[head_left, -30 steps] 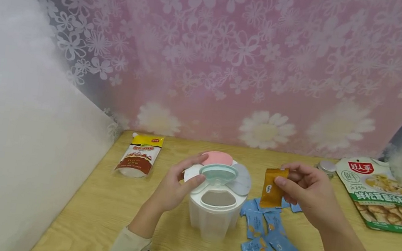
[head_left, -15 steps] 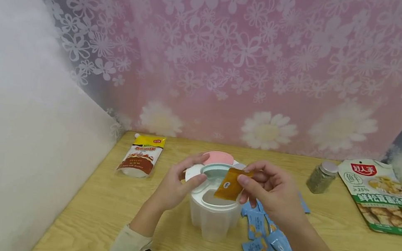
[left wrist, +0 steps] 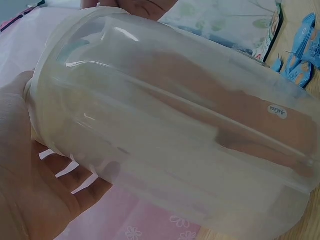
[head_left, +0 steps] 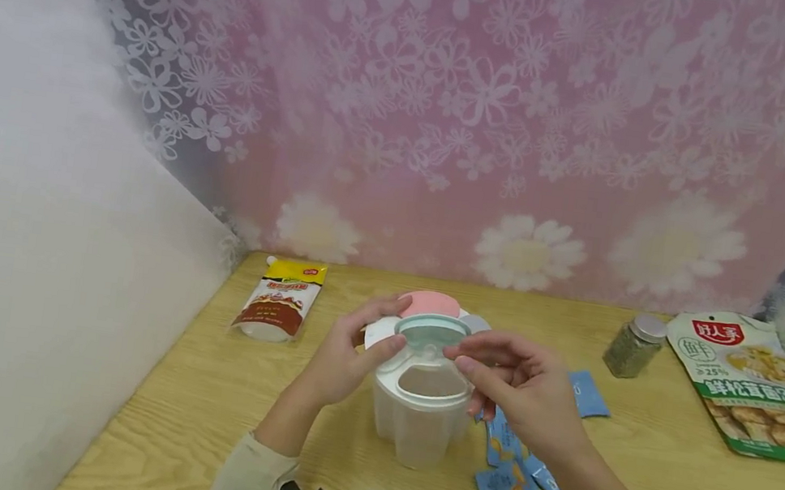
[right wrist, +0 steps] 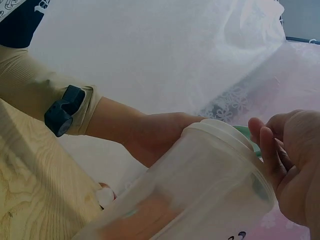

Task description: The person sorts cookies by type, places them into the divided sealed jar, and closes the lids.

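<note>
A translucent storage container [head_left: 422, 437] with a white lid stands on the table. One compartment's pale green flap [head_left: 431, 333] is raised, leaving its opening uncovered. My left hand [head_left: 348, 354] grips the lid's left side, thumb in front and fingers behind. Beside the raised flap is my right hand [head_left: 522, 384], fingers loosely bent with nothing between them; whether the fingertips touch the flap, I cannot tell. Through the wall in the left wrist view, a brown sachet [left wrist: 295, 127] with a small white label shows inside the container. Several blue sachets [head_left: 501, 487] lie right of it, partly hidden by my right arm.
At the back left lies a yellow, white and brown pouch [head_left: 283, 297]. A glass jar of dried herbs [head_left: 633, 348] stands at the back right, by a large green and white food bag [head_left: 750, 383]. Floral cloth [head_left: 481, 125] hangs behind the table.
My right hand has moved left to the container and let go of the brown sachet, now inside. The left hand keeps its grip on the lid.
</note>
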A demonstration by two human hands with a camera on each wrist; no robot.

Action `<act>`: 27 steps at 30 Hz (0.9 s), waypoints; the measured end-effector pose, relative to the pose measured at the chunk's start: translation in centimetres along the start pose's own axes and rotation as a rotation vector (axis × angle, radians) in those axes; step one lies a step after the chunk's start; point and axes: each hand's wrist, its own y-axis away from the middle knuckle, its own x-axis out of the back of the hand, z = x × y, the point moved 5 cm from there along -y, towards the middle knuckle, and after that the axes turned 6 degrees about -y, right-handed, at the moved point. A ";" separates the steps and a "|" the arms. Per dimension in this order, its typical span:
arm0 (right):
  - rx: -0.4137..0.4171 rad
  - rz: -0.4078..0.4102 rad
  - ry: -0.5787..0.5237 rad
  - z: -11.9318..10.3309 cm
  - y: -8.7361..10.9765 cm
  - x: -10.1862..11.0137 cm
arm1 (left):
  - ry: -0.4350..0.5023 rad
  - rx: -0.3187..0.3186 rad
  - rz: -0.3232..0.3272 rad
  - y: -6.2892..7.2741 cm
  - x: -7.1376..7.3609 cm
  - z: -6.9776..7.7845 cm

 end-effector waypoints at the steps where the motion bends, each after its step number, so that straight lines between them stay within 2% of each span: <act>1: 0.000 0.010 -0.011 0.1 0.1 0.2 | 0.004 -0.001 -0.003 0.0 -0.1 -0.1; 4: -0.003 0.011 -0.019 0.2 0.2 0.7 | 0.010 0.005 -0.014 0.1 -0.3 -0.2; 11: -0.013 -0.043 -0.024 0.3 -0.2 1.4 | 0.025 0.002 -0.012 0.0 -0.1 0.0; 14: -0.007 -0.023 0.028 0.1 -0.3 1.7 | 0.017 -0.007 -0.013 0.0 0.1 0.1; 17: 0.038 -0.043 0.111 -0.2 -0.4 1.7 | -0.003 -0.036 -0.016 0.0 0.4 0.2; 21: 0.116 -0.073 0.167 -0.2 -0.4 1.5 | -0.039 -0.079 -0.024 0.1 0.6 0.3; 24: 0.129 -0.009 0.201 0.2 -0.3 1.6 | -0.051 -0.072 -0.037 0.1 0.5 0.1; 27: 0.081 0.060 0.275 0.8 -0.3 1.8 | -0.038 -0.030 -0.061 0.1 0.1 0.0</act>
